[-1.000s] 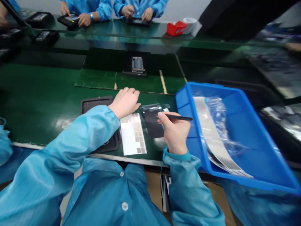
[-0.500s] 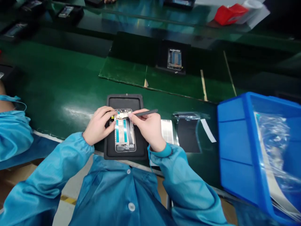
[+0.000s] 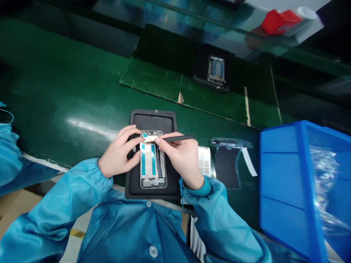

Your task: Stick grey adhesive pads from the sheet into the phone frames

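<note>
An opened phone [image 3: 148, 160] lies in a black tray [image 3: 153, 116], its inside facing up with blue-green strips along the middle. My left hand [image 3: 122, 151] has its fingers spread at the phone's upper left; one fingertip rests on the inner parts and the thumb touches the left edge. Between the thumb and fingers of my right hand [image 3: 181, 155] is a pair of black tweezers [image 3: 179, 138], its back end pointing right. The tweezers' tips are hidden by my fingers, over the phone's upper part.
A blue bin [image 3: 282, 175] with clear plastic stands at the right. Nearer lie a sheet of silvery stickers [image 3: 204, 160], a dark sheet in a clear bag [image 3: 227, 164] and a white strip [image 3: 249, 162]. Another opened phone [image 3: 216, 70] sits farther back. A co-worker's blue sleeve [image 3: 9, 153] shows at left.
The view has shifted, so the tray and phone sit lower and further right. My left index fingertip reaches further over the phone's upper part. The right hand keeps the tweezers there.
</note>
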